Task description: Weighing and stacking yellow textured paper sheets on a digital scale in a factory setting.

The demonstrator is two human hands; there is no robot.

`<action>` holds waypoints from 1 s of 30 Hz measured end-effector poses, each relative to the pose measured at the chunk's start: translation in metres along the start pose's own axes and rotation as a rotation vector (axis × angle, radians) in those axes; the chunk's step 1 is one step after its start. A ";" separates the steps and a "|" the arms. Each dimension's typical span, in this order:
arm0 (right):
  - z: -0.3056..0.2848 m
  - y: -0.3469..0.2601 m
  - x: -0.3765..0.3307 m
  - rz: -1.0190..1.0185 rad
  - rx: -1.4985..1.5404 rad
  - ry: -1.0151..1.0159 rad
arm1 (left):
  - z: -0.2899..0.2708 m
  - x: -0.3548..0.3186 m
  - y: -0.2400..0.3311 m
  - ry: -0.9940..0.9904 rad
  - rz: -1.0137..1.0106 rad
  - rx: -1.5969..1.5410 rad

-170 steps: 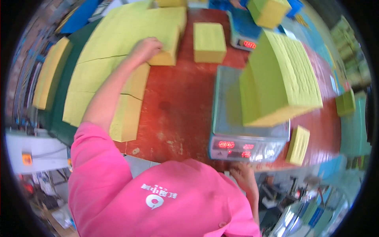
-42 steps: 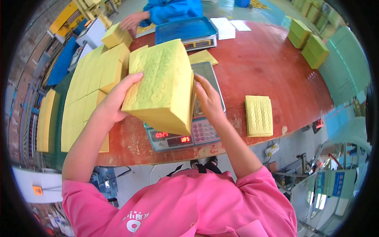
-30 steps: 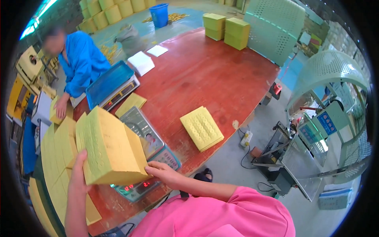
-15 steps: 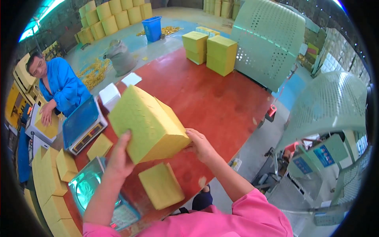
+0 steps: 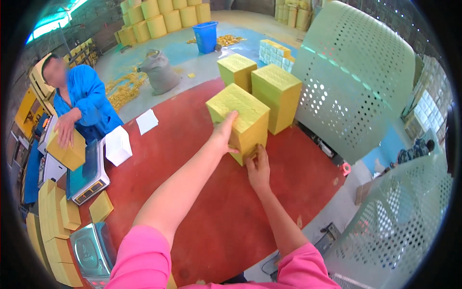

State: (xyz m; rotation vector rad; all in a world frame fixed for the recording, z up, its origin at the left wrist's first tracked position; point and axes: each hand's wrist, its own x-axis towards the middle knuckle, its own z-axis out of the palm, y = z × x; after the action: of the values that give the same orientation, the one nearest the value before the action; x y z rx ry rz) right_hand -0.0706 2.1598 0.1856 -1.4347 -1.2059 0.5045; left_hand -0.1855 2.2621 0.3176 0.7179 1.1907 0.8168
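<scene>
A tall block of stacked yellow paper (image 5: 243, 105) stands on or just above the red table, at the front of two similar yellow blocks. My left hand (image 5: 224, 135) grips its near left side, thumb up along the side face and fingers lower down. At the lower right edge, my right hand (image 5: 259, 167) presses its bent fingers against the same block. Right behind the held block is one yellow paper block (image 5: 278, 98). Another yellow paper block (image 5: 237, 71) stands farther back to the left. The block hides part of my left fingers.
A perforated pale green guard (image 5: 353, 82) rises beyond the red table (image 5: 192, 241). White paper stacks (image 5: 118, 145), a scale (image 5: 86, 176) and a glossy-topped scale (image 5: 91, 250) stand left. A co-worker in blue (image 5: 89, 96) handles a yellow block (image 5: 67, 151) over the scale. Several yellow blocks line the left edge.
I carried the held block from above the near table to the far side, beside the two standing blocks, turning it upright. The co-worker's yellow block moved over to the scale.
</scene>
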 end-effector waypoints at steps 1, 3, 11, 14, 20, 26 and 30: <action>-0.004 0.004 0.008 -0.022 0.005 -0.002 | 0.014 0.004 0.007 -0.027 0.008 0.063; -0.012 0.014 0.020 -0.087 -0.305 -0.029 | 0.032 0.022 0.019 -0.049 0.030 0.121; -0.009 0.011 0.040 -0.043 -0.332 0.002 | 0.052 0.056 0.041 -0.136 -0.026 0.211; 0.008 0.033 0.047 -0.198 -0.344 0.092 | 0.042 0.030 0.044 -0.244 0.020 0.093; -0.020 0.037 0.049 -0.176 -0.053 0.026 | 0.015 -0.082 0.000 -0.296 0.762 0.362; -0.019 0.074 0.014 -0.046 -0.387 -0.137 | -0.224 -0.295 -0.024 -0.106 0.665 0.730; 0.030 -0.003 -0.006 -0.078 -0.183 -0.296 | -0.408 -0.448 -0.087 0.194 0.304 0.329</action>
State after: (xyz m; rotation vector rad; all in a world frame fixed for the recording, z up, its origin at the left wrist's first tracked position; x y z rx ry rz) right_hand -0.0990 2.1684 0.1787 -1.4950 -1.5725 0.5786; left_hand -0.6416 1.8587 0.3785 1.1292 1.4307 0.9684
